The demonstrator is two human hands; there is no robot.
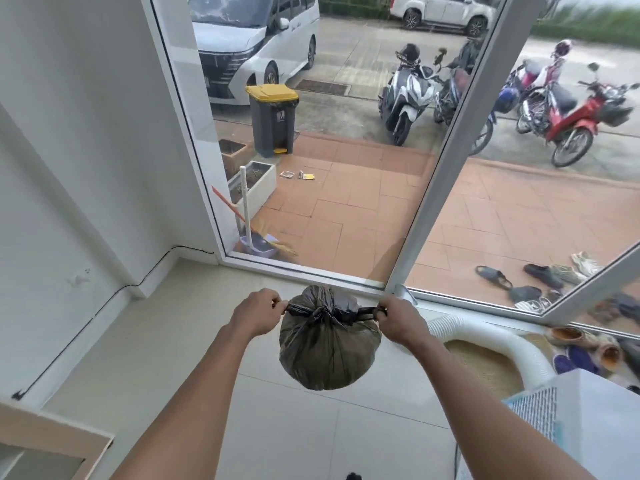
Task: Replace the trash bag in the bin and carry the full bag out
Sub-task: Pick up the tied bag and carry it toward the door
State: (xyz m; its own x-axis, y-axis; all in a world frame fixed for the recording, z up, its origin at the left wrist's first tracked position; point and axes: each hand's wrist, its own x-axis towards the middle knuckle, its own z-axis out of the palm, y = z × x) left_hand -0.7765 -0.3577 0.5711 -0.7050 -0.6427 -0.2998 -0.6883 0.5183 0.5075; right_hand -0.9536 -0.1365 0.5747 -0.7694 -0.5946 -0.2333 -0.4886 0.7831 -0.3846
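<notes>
A full black trash bag (327,348) hangs in the air over the white tiled floor, knotted at its top. My left hand (258,313) grips the left end of the knot's tie and my right hand (396,318) grips the right end, both pulled sideways. Outside the glass stands a grey pedal bin with a yellow lid (273,116) on the terracotta paving.
A glass door frame (433,188) runs diagonally ahead, with the glass pane left of it. A white hose (491,344) and a white appliance (588,420) sit at the right. Shoes (540,275) lie outside. A broom and dustpan (256,237) lean outside. Motorbikes (408,91) and a white van (249,39) are parked beyond.
</notes>
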